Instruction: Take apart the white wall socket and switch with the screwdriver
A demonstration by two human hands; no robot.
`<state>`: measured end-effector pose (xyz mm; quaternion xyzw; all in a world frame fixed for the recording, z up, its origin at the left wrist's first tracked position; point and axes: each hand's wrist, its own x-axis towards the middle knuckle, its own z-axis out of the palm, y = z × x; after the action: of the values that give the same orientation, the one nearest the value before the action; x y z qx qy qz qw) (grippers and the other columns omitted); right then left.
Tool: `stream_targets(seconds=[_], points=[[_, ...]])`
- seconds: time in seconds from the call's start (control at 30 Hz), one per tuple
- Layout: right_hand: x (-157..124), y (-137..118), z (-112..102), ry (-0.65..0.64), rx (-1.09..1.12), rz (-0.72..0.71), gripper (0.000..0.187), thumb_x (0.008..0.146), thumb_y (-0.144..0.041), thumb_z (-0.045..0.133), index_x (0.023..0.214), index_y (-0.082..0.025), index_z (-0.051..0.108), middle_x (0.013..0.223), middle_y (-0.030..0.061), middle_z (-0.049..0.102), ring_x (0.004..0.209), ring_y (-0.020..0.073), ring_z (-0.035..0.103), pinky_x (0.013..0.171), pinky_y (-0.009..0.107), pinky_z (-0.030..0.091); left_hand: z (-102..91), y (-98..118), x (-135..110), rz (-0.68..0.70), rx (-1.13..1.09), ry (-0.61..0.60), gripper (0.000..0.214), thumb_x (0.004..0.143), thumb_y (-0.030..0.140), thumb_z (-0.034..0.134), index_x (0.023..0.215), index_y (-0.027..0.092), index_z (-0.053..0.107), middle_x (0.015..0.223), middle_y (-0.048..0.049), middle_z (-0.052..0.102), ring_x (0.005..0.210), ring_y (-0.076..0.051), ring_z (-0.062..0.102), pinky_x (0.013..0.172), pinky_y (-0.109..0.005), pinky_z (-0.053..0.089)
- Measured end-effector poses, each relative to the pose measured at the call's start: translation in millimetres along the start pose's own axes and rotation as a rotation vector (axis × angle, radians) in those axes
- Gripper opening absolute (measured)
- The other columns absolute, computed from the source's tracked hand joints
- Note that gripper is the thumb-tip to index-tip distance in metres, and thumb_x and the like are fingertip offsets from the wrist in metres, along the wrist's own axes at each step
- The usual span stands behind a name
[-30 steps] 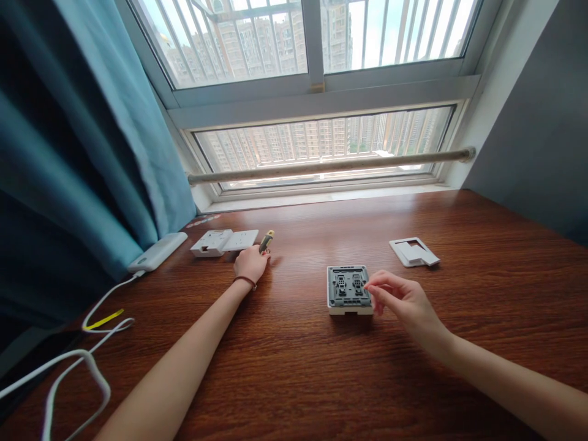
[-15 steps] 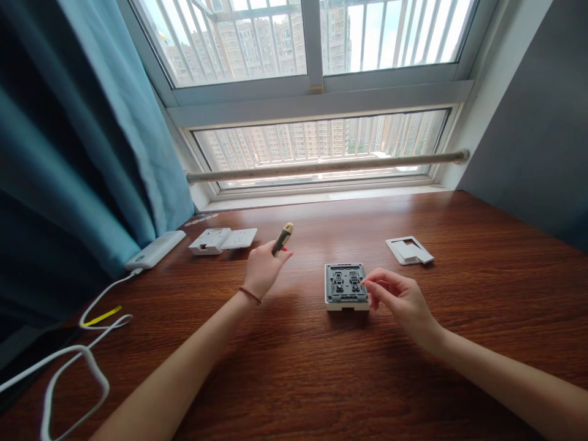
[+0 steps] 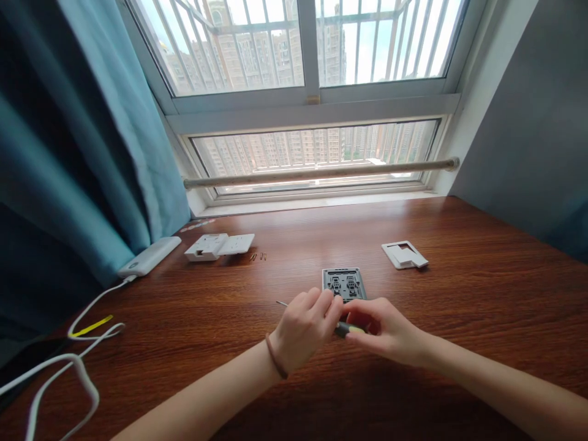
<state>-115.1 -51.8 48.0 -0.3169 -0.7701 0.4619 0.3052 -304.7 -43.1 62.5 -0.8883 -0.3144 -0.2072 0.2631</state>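
A grey switch module (image 3: 344,283) lies face up on the wooden table (image 3: 482,306). Just in front of it both hands meet on a small screwdriver (image 3: 345,329) with a black and yellow handle. My left hand (image 3: 305,327) is curled over its middle, and the thin metal shaft sticks out to the left of that hand. My right hand (image 3: 383,327) pinches the yellow end of the handle with its fingertips. Two small brass screws (image 3: 259,256) rest farther back on the left.
A white switch plate with its back part (image 3: 218,244) sits at the back left, beside a white power bank (image 3: 149,256) with a white cable (image 3: 68,361). A white frame piece (image 3: 405,254) lies at the back right. A blue curtain (image 3: 78,141) hangs left; a window is behind.
My left hand lifted the screwdriver from beside the white plate and carried it to the front of the grey module. My right hand left the module's edge and took the handle's end.
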Motion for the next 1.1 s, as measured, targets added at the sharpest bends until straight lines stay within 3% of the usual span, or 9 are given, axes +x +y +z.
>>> stream_targets(seconds=[0.13,0.2,0.27,0.33,0.4,0.5,0.63,0.93,1.1], points=[[1.1,-0.8,2.2,-0.043,-0.166,-0.130,0.015,0.084,-0.027,0.052,0.085,-0.014,0.060,0.069,-0.0012,0.054,0.060,0.0096,0.043,0.058,0.021,0.035,3.2,5.0,-6.4,0.069,0.054,0.186,0.014,0.083,0.020,0.054,0.095,0.019,0.060,0.073,-0.0011,0.057,0.068,-0.016,0.049,0.065,-0.032,0.036],[2.1,0.8,-2.4,0.084,-0.189,-0.113,0.022,0.088,-0.028,0.043,0.080,-0.014,0.058,0.067,-0.0007,0.054,0.059,0.0101,0.045,0.058,0.021,0.036,8.1,6.3,-10.3,0.112,0.065,0.388,0.021,0.079,0.021,0.059,0.100,0.025,0.060,0.086,-0.0011,0.059,0.085,-0.018,0.051,0.086,-0.038,0.036],[5.0,7.2,-13.0,0.311,-0.229,-0.032,0.027,0.090,-0.032,0.040,0.077,-0.015,0.055,0.063,-0.0012,0.052,0.057,0.0108,0.045,0.055,0.022,0.035,15.8,4.2,-13.0,0.136,0.034,0.511,0.029,0.075,0.020,0.064,0.101,0.031,0.059,0.096,0.0000,0.058,0.100,-0.019,0.048,0.101,-0.044,0.027],[9.7,19.0,-28.4,0.542,-0.322,0.065,0.028,0.089,-0.037,0.041,0.078,-0.016,0.056,0.064,-0.0006,0.053,0.058,0.0124,0.046,0.055,0.023,0.035,25.9,-1.1,-14.1,0.051,-0.085,0.454,0.038,0.073,0.020,0.066,0.108,0.028,0.055,0.106,-0.0032,0.055,0.112,-0.021,0.043,0.105,-0.045,0.024],[14.6,34.1,-44.4,0.653,-0.468,0.154,0.025,0.085,-0.039,0.047,0.081,-0.017,0.059,0.072,0.0017,0.056,0.065,0.0152,0.050,0.060,0.025,0.036,36.7,-8.3,-13.9,-0.123,-0.291,0.285,0.054,0.073,0.024,0.065,0.122,0.020,0.044,0.124,-0.0117,0.046,0.124,-0.026,0.035,0.106,-0.048,0.025],[18.8,54.6,-59.7,0.656,-0.668,0.271,0.022,0.083,-0.037,0.049,0.081,-0.017,0.060,0.079,0.0039,0.058,0.071,0.0183,0.053,0.064,0.028,0.036,50.9,-18.5,-12.8,-0.303,-0.661,0.053,0.075,0.073,0.031,0.065,0.135,0.017,0.024,0.140,-0.0170,0.029,0.133,-0.030,0.023,0.107,-0.051,0.026],[18.0,66.2,-58.0,0.584,-0.871,0.411,0.017,0.084,-0.036,0.047,0.083,-0.020,0.054,0.081,0.0029,0.060,0.070,0.0193,0.056,0.058,0.027,0.032,61.6,-24.5,-12.8,-0.427,-1.000,-0.110,0.078,0.073,0.035,0.065,0.136,0.020,0.024,0.143,-0.0145,0.029,0.132,-0.029,0.026,0.109,-0.050,0.024],[18.0,65.9,-47.9,0.535,-1.052,0.467,0.014,0.085,-0.034,0.045,0.083,-0.021,0.050,0.079,0.0011,0.061,0.068,0.0185,0.058,0.052,0.025,0.027,58.7,-24.3,-10.5,-0.547,-1.285,-0.113,0.074,0.066,0.032,0.072,0.130,0.021,0.035,0.134,-0.0109,0.043,0.124,-0.027,0.040,0.107,-0.043,0.029],[17.3,65.1,-45.9,0.551,-1.111,0.440,0.014,0.084,-0.034,0.047,0.086,-0.022,0.052,0.082,0.0011,0.061,0.071,0.0187,0.059,0.052,0.025,0.030,62.4,-24.7,-10.8,-0.569,-1.362,-0.103,0.075,0.063,0.029,0.075,0.127,0.022,0.037,0.132,-0.0109,0.044,0.124,-0.027,0.040,0.108,-0.045,0.026]])
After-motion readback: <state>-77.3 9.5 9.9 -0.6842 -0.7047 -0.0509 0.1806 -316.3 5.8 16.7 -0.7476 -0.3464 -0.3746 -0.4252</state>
